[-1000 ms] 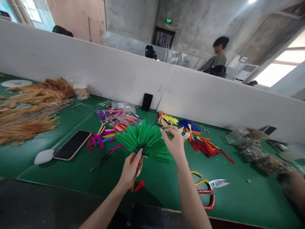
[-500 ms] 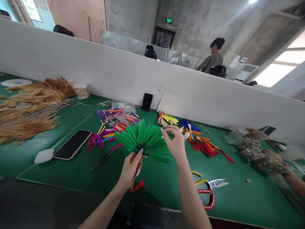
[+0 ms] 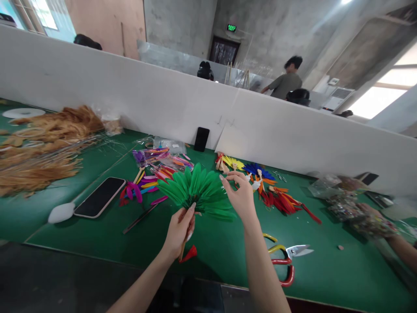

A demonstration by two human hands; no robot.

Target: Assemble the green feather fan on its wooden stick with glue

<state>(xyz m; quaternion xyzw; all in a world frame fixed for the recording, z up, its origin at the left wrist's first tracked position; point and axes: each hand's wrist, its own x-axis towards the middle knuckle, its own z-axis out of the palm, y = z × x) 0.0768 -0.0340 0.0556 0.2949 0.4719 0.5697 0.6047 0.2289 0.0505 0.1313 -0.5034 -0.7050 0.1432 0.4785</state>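
Observation:
My left hand (image 3: 180, 226) is closed around the wooden handle of a green feather fan (image 3: 195, 187), held upright and spread above the table. At the fan's upper right edge, my right hand (image 3: 239, 193) is raised with thumb and forefinger pinched at the feather tips. Its other fingers are bent. Just behind it show the white tips of what look like small bottles (image 3: 256, 185), partly hidden by the hand. A red tassel (image 3: 189, 253) hangs or lies by the handle's lower end; I cannot tell which.
Scissors (image 3: 286, 256) lie right of my right forearm. Loose feathers (image 3: 143, 187), a phone (image 3: 100, 198) and tweezers (image 3: 140, 218) lie left. Red and orange feathers (image 3: 285, 202) and a blue fan (image 3: 256, 169) lie behind right. Another person's hand (image 3: 373, 213) is among bagged pieces.
My hands and the green fan hold almost the same pose. Beyond the partition, a standing person has shifted slightly left.

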